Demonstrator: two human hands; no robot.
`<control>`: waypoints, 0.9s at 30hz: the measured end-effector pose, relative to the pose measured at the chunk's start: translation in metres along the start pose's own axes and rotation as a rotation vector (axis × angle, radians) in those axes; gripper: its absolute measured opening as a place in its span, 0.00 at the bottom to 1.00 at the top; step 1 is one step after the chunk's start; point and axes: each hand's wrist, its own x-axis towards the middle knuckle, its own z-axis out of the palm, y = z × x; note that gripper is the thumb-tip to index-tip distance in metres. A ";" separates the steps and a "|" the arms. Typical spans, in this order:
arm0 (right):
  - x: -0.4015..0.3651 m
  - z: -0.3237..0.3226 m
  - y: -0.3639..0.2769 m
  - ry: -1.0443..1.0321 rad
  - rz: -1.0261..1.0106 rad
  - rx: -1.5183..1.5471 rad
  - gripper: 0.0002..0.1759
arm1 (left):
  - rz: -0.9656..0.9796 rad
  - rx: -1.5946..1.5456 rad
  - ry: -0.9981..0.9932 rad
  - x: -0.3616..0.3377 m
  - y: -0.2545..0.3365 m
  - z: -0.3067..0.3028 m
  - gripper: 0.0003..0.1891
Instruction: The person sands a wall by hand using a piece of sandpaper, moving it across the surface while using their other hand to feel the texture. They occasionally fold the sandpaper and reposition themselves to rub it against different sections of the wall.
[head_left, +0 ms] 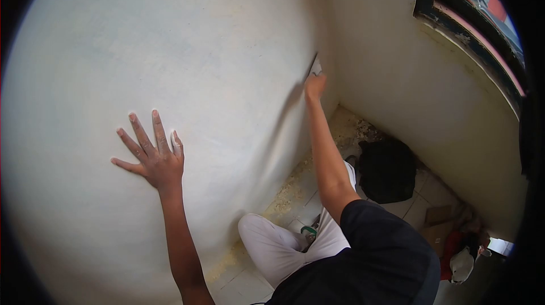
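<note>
My left hand (163, 164) lies against the pale wall (227, 66) with its fingers spread, white dust on the fingers. Farther right, close to the corner where two walls meet, my right hand (315, 86) grips a putty knife (316, 66). Its blade points upward and its thin edge is right at the wall surface. The handle is hidden inside my fist. A long shadow of the right arm falls on the wall to its left.
A black bag (387, 170) stands on the tiled floor (432, 192) in the corner. Dusty debris (286, 194) lines the wall's foot. Cardboard (437, 231) and a red and white bundle (458, 259) lie at lower right. A dark-framed window (482, 38) is at upper right.
</note>
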 end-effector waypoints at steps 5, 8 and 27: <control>-0.191 0.004 -0.186 0.068 -0.565 0.274 0.41 | 0.000 0.007 -0.002 0.002 0.001 0.002 0.36; -0.268 -0.003 -0.243 -0.231 -1.006 0.372 0.40 | -0.016 0.000 -0.001 0.001 0.002 0.003 0.34; -0.234 0.000 -0.208 -0.130 -0.685 0.413 0.44 | -0.002 -0.023 0.032 0.003 0.000 0.000 0.35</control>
